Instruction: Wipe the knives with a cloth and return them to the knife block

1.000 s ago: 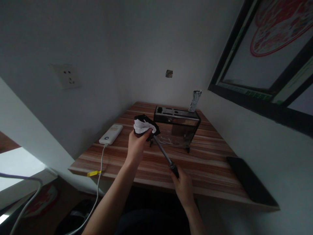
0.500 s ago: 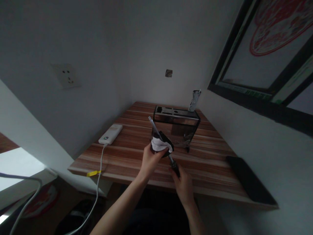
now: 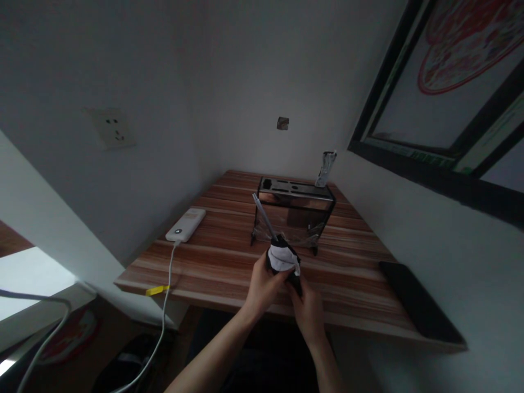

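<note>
My left hand (image 3: pixel 264 286) is closed around a black-and-white cloth (image 3: pixel 282 257), which wraps the lower shaft of a sharpening steel (image 3: pixel 265 217). The steel's thin grey rod sticks out above the cloth, tilted up and to the left. Its black handle sits in my right hand (image 3: pixel 308 308), fingers wrapped round it, close against the cloth. Part of the handle is hidden by the cloth and fingers. Behind the rod stands a knife block (image 3: pixel 297 204) with a slotted metal top and clear sides. A plastic-wrapped item (image 3: pixel 326 169) pokes up from its right end.
A white power bank (image 3: pixel 186 225) with a white cable (image 3: pixel 167 295) lies on the wooden table (image 3: pixel 221 256) at the left. Yellow tape (image 3: pixel 156 290) is at the front edge. A black flat object (image 3: pixel 421 300) lies at the right edge, beside the wall.
My left hand and the cloth have slid down the rod towards the handle, right and nearer to me. More of the rod shows above the cloth. The right hand stays about where it was.
</note>
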Demonstrator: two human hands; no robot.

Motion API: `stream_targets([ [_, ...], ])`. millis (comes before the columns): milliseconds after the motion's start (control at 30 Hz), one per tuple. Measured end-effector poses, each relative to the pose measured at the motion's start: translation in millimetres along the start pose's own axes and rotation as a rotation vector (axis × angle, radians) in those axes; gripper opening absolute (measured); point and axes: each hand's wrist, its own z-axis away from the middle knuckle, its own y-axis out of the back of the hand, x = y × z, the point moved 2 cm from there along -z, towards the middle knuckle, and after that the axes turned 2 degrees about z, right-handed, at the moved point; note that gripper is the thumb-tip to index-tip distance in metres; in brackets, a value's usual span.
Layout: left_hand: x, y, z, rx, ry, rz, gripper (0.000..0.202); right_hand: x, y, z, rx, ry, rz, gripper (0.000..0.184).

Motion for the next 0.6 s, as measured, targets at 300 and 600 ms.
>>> stream_targets([
  [300, -4.0, 1.6, 3.0, 0.069, -0.025, -0.026, 0.032, -2.0, -0.3, 0.1, 0.007, 0.021, 0.004, 0.031],
  [600, 0.8, 7.2, -2.8, 0.083, -0.001, 0.019, 0.03, -5.1, 0.4, -0.3, -0.01, 0.013, -0.032, 0.033],
])
